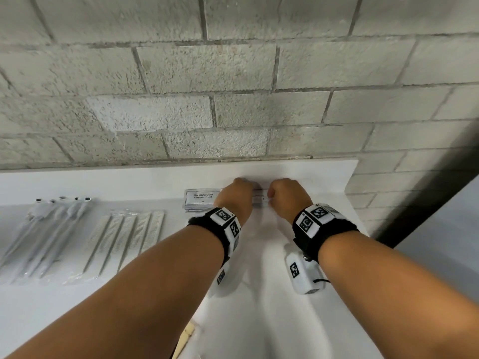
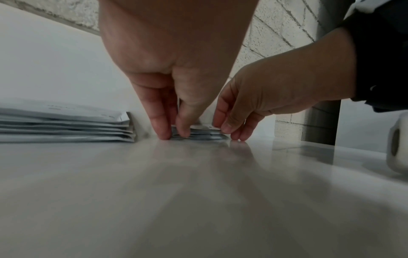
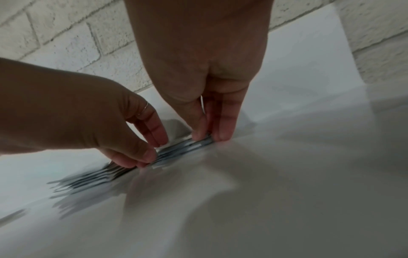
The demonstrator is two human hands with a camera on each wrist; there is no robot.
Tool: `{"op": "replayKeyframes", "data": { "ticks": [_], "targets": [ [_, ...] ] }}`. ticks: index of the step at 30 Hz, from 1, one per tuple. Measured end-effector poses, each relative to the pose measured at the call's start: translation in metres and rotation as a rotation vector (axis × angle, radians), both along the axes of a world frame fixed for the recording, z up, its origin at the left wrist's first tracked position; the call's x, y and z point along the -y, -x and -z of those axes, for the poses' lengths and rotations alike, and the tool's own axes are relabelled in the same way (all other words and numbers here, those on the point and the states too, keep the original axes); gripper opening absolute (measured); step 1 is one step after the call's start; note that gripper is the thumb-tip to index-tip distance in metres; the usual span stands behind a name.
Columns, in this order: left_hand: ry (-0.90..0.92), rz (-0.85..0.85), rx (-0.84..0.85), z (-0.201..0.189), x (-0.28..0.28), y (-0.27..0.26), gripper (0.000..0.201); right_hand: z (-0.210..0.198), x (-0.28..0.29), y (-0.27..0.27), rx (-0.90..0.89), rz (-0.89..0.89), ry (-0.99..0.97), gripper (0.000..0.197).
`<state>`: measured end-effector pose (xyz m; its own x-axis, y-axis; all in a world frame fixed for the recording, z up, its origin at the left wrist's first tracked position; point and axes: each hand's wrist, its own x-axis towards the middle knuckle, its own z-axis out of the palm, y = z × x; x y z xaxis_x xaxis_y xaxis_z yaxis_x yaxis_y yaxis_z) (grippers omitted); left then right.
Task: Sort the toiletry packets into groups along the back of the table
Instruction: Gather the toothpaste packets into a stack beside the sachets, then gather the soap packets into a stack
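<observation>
A small stack of flat toiletry packets (image 1: 260, 199) lies near the back of the white table (image 1: 261, 257), with a hand at each end. My left hand (image 1: 239, 193) pinches its left end between thumb and fingers; the left wrist view shows this hand (image 2: 174, 135) on the stack (image 2: 203, 135). My right hand (image 1: 280, 195) pinches the right end, and the right wrist view shows it (image 3: 210, 137) on the stack (image 3: 183, 148). Just left of them sits a taller pile of "Shampoo with Conditioner" packets (image 1: 202, 199), apart from the small stack.
Several wrapped combs (image 1: 129, 229) and wrapped toothbrushes (image 1: 44, 229) lie in rows to the left. A block wall (image 1: 233, 99) rises right behind the table. The table's right edge (image 1: 360, 224) is close to my right wrist, with a dark post (image 1: 427, 193) beyond it.
</observation>
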<state>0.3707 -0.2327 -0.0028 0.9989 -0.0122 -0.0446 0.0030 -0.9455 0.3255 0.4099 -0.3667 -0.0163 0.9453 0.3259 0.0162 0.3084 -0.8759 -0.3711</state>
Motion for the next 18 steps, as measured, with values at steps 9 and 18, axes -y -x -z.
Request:
{"op": "replayKeyframes", "data": {
  "ticks": [9,18],
  "targets": [
    [0.107,-0.072,0.104,-0.017,-0.021,0.02,0.033,-0.005,0.027,0.016,-0.209,0.23,-0.225,0.031],
    [0.064,-0.11,-0.039,-0.046,-0.103,0.191,0.022,-0.02,0.04,0.116,-0.279,0.009,0.019,0.015]
  ]
}}
